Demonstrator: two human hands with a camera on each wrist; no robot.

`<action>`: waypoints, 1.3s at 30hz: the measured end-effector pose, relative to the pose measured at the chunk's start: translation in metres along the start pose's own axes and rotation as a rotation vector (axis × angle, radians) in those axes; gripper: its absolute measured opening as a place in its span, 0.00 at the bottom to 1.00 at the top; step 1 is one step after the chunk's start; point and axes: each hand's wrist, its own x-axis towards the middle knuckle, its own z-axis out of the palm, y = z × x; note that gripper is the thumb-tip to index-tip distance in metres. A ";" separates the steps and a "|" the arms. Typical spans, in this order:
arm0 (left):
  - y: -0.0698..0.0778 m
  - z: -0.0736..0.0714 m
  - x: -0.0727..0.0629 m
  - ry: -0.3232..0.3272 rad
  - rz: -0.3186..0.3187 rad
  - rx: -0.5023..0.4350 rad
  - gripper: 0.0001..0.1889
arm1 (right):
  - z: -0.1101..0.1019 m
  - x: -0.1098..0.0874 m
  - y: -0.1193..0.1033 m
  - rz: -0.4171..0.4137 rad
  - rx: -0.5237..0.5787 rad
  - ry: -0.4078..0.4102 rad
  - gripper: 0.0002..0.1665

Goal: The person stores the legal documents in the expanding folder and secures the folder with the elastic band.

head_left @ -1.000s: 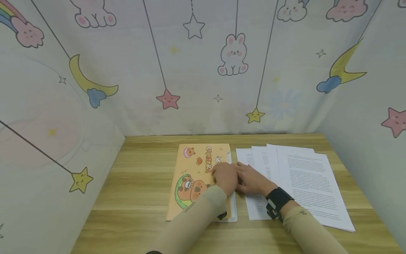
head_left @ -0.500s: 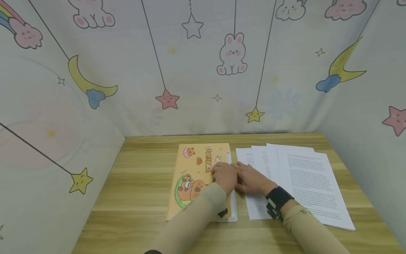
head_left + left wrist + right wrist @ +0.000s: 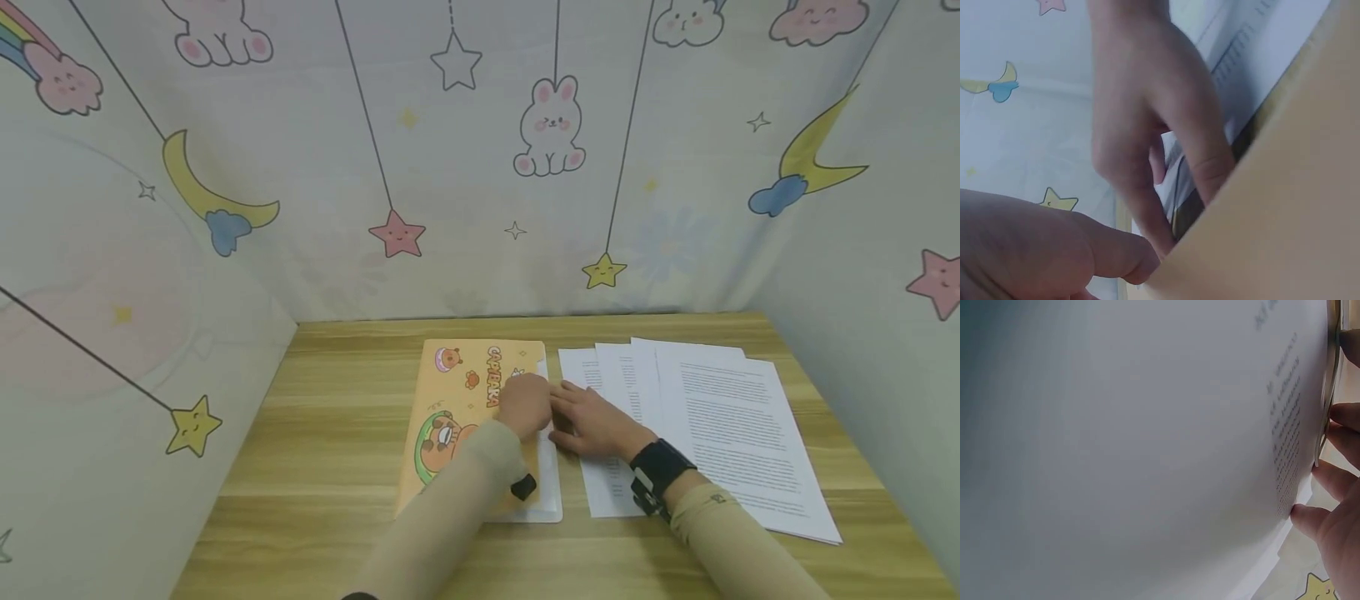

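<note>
An orange capybara folder [image 3: 450,383] lies on the wooden table, its front cover slightly raised along the right side. My left hand [image 3: 525,406] pinches that cover's edge. Seen from the left wrist, its fingertips [image 3: 1142,265] meet the edge of the cover [image 3: 1285,225]. Just to the right, my right hand [image 3: 600,423] has its fingers extended, with the tips down at the folder's right edge. Part of its palm lies over the printed sheets. A pale inner layer [image 3: 549,492] shows beneath the cover. My left hand's fingertips are hidden in the head view.
Several printed paper sheets [image 3: 735,433] lie fanned out on the right, partly under my right forearm. The wooden table [image 3: 315,433] extends left of the folder. Patterned cloth walls [image 3: 480,275] enclose the table at the back and sides.
My left hand has turned and shifted slightly left and up, and the folder's cover has lifted at its right edge. My right hand has stayed almost in place.
</note>
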 end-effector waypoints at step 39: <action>-0.106 -0.017 -0.005 -0.303 0.017 -1.289 0.45 | -0.001 0.001 -0.002 0.118 -0.046 -0.127 0.42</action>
